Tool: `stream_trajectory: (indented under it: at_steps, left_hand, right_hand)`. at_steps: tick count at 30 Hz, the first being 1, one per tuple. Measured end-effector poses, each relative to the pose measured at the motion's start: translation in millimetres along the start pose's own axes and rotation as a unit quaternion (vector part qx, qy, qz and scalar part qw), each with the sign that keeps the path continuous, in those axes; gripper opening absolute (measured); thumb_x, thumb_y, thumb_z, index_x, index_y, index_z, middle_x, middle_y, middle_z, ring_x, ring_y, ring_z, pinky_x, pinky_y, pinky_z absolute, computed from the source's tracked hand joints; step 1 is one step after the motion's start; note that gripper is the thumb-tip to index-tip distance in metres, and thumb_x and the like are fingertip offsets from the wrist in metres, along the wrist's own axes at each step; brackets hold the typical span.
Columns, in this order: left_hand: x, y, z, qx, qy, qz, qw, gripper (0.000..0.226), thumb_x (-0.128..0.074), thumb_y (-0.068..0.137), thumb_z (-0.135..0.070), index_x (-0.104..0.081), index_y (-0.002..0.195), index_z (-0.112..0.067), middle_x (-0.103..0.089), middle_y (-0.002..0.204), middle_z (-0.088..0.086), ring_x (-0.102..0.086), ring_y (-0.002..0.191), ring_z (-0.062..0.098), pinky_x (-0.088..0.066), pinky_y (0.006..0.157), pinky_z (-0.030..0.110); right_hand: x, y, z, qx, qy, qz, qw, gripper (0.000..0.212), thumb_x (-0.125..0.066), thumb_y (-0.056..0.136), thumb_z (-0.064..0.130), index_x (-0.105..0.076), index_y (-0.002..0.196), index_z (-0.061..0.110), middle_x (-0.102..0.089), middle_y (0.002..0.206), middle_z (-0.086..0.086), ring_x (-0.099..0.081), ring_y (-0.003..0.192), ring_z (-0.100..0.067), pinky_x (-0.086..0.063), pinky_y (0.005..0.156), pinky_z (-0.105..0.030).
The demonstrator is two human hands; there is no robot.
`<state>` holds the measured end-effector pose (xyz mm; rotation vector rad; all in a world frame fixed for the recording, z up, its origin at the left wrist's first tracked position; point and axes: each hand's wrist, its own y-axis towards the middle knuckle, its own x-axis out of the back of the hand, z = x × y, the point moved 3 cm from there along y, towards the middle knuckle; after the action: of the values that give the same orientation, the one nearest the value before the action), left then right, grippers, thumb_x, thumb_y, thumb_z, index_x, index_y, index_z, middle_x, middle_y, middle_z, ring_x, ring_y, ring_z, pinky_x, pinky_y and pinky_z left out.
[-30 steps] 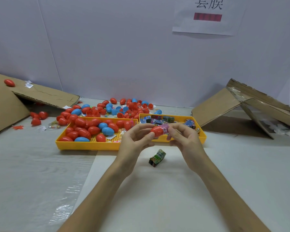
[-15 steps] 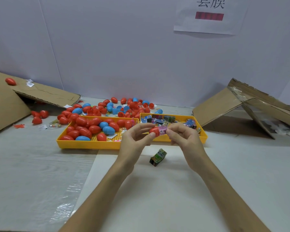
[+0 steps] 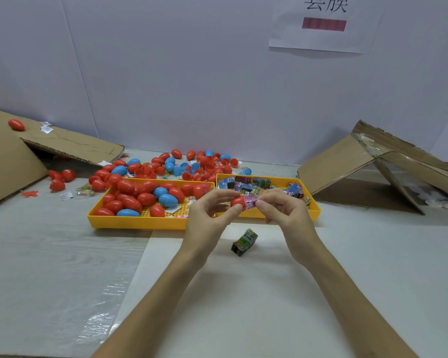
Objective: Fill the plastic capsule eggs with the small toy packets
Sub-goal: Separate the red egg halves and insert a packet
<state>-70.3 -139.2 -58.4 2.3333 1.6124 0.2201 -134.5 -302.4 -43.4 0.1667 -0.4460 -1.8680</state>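
Note:
My left hand pinches a red egg half between thumb and fingers, its open side facing right. My right hand pinches a pink toy packet whose left end sits in the egg half's mouth. Both hands hover just in front of the two yellow trays. A green and black packet lies on the white sheet below my hands. The left yellow tray holds several red and blue eggs. The right yellow tray holds several coloured packets.
Loose red and blue eggs lie scattered behind the trays and at the left. A folded cardboard sheet rises at the left with a red egg on it. Another cardboard piece leans at the right. A white wall with a paper sign stands behind.
The pink packet has gone a little further into the red egg half. Both hands stay in nearly the same place in front of the trays.

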Motion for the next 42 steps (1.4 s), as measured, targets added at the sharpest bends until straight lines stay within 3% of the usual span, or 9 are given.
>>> stream_trajectory:
  at_steps: [5, 9, 16, 20, 23, 27, 34, 37, 42]
  left_hand:
    - [0.0, -0.3, -0.7, 0.002, -0.004, 0.003, 1.000, 0.020, -0.080, 0.086, -0.021, -0.073, 0.101, -0.032, -0.074, 0.098, -0.013, -0.069, 0.089, 0.011, -0.055, 0.071, 0.023]
    - [0.2, -0.7, -0.4, 0.001, -0.004, 0.004, 1.000, 0.021, -0.081, 0.085, -0.021, -0.073, 0.100, -0.032, -0.075, 0.098, -0.012, -0.069, 0.091, 0.014, -0.058, 0.078, 0.029]
    - [-1.5, -1.8, -2.4, 0.000, 0.007, 0.009, 1.000, 0.020, -0.082, 0.083, -0.024, -0.073, 0.099, -0.030, -0.075, 0.098, -0.012, -0.071, 0.091, 0.009, -0.059, 0.077, 0.026]
    - [-1.1, -1.7, -2.8, 0.018, -0.013, 0.009, 1.000, 0.020, -0.081, 0.084, -0.020, -0.074, 0.099, -0.032, -0.077, 0.100, -0.008, -0.072, 0.095, 0.012, -0.060, 0.081, 0.028]
    - [-0.8, -2.3, -4.6, 0.036, -0.057, 0.019, 0.998, 0.020, -0.080, 0.082, -0.021, -0.076, 0.100, -0.027, -0.078, 0.101, -0.005, -0.073, 0.097, 0.014, -0.059, 0.077, 0.024]
    - [-1.7, -3.2, -4.0, 0.086, -0.155, 0.045, 0.983, 0.032, -0.079, 0.074, -0.027, -0.077, 0.105, -0.018, -0.078, 0.106, 0.005, -0.073, 0.102, 0.021, -0.059, 0.079, 0.025]
    - [-7.0, -7.0, -0.6, 0.195, -0.318, 0.112, 0.921, 0.038, -0.072, 0.083, -0.011, -0.068, 0.120, -0.004, -0.072, 0.121, 0.018, -0.070, 0.113, 0.027, -0.058, 0.085, 0.025]
    - [-9.2, -9.2, -1.5, 0.228, -0.373, 0.130, 0.890, 0.035, -0.069, 0.086, -0.012, -0.070, 0.120, -0.004, -0.069, 0.126, 0.018, -0.068, 0.117, 0.026, -0.058, 0.088, 0.025]
    - [-8.1, -9.8, -0.1, 0.246, -0.426, 0.112, 0.863, 0.018, -0.070, 0.084, -0.011, -0.081, 0.096, -0.007, -0.072, 0.119, 0.019, -0.072, 0.109, 0.025, -0.060, 0.081, 0.027]
  right_hand:
    - [0.1, -0.7, -1.5, -0.004, -0.002, 0.002, 1.000, 0.006, -0.069, 0.090, 0.008, -0.074, 0.090, 0.006, -0.062, 0.093, 0.005, -0.057, 0.087, -0.011, -0.046, 0.073, -0.023]
    - [-1.6, -0.5, -1.5, -0.005, -0.007, 0.003, 1.000, 0.006, -0.069, 0.090, 0.009, -0.075, 0.090, 0.010, -0.063, 0.095, 0.001, -0.058, 0.088, -0.011, -0.046, 0.078, -0.027]
    - [-1.9, -0.4, -2.7, 0.010, -0.047, 0.003, 0.999, 0.012, -0.073, 0.089, 0.013, -0.076, 0.084, 0.024, -0.066, 0.097, -0.001, -0.060, 0.084, -0.008, -0.050, 0.076, -0.025]
    - [-3.3, -1.6, -1.2, 0.014, -0.052, 0.005, 0.999, 0.007, -0.079, 0.080, 0.029, -0.074, 0.082, 0.033, -0.068, 0.094, 0.008, -0.060, 0.081, -0.011, -0.052, 0.072, -0.024]
    - [-1.7, -1.9, -0.8, 0.023, -0.034, -0.016, 0.999, 0.031, -0.088, 0.073, 0.030, -0.066, 0.095, 0.031, -0.068, 0.098, 0.009, -0.065, 0.084, -0.011, -0.057, 0.071, -0.027]
    - [-1.5, -1.2, 0.0, 0.020, 0.016, -0.004, 1.000, 0.059, -0.084, 0.074, 0.023, -0.057, 0.126, 0.021, -0.071, 0.114, 0.000, -0.071, 0.101, -0.019, -0.059, 0.083, -0.033]
    - [-9.8, -4.0, 0.4, 0.025, 0.057, -0.001, 0.998, 0.061, -0.083, 0.076, 0.028, -0.056, 0.130, 0.017, -0.076, 0.109, -0.008, -0.072, 0.105, -0.027, -0.057, 0.090, -0.055]
    - [-13.1, -5.3, 0.5, 0.036, 0.052, -0.022, 0.998, 0.058, -0.081, 0.078, 0.022, -0.054, 0.129, 0.016, -0.077, 0.105, -0.006, -0.073, 0.102, -0.025, -0.059, 0.088, -0.050]
    - [-26.8, -15.4, -1.4, 0.132, -0.080, -0.090, 0.984, 0.039, -0.086, 0.078, 0.014, -0.067, 0.110, 0.019, -0.073, 0.098, 0.009, -0.071, 0.091, -0.014, -0.055, 0.078, -0.024]
